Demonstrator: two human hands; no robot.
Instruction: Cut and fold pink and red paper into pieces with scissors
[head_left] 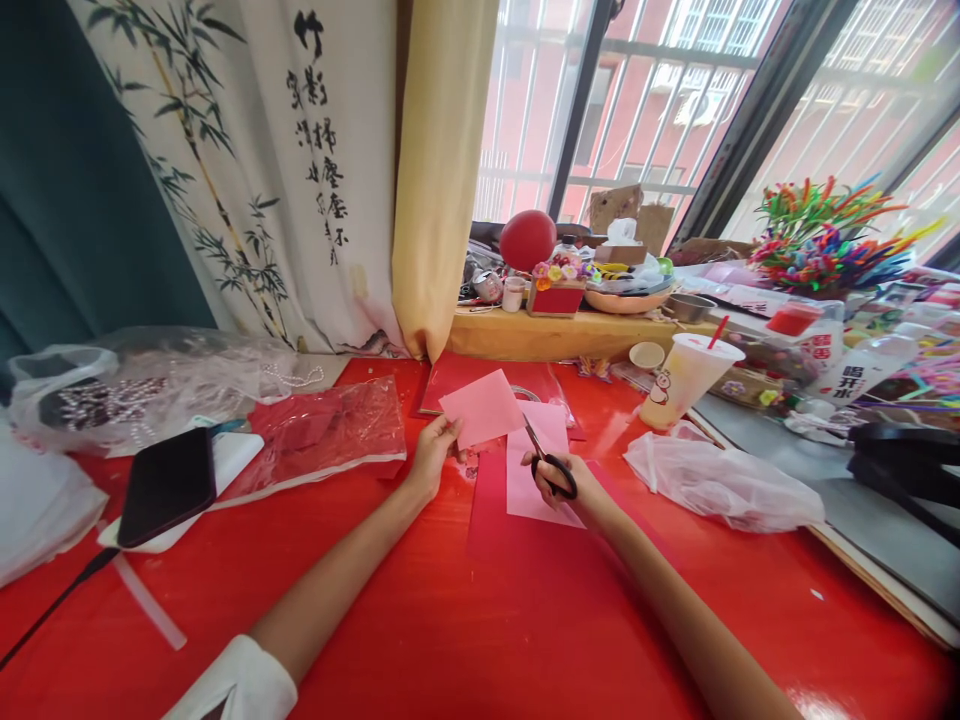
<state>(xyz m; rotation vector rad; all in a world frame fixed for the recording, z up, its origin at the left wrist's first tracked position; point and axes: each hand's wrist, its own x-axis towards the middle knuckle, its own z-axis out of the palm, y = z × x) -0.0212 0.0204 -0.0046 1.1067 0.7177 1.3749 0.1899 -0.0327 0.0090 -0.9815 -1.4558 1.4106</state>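
Head view: my left hand [436, 452] grips the pink paper [484, 408] above the red table [360, 610]; my right hand [564, 482] holds scissors [556, 474], finger placement in the handles indistinct.

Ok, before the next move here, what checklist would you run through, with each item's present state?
1. Pink piece gripped in left hand: ok.
2. Scissors held by the handles in right hand: ok.
3. Left fingertips away from the blades: ok, they pinch the piece's far side.
4. Pink sheet on the table out from under the scissors: not ok, they hover over or rest on it.
5. Blades open: cannot tell, too small.
6. Drink cup apart from both hands: ok.
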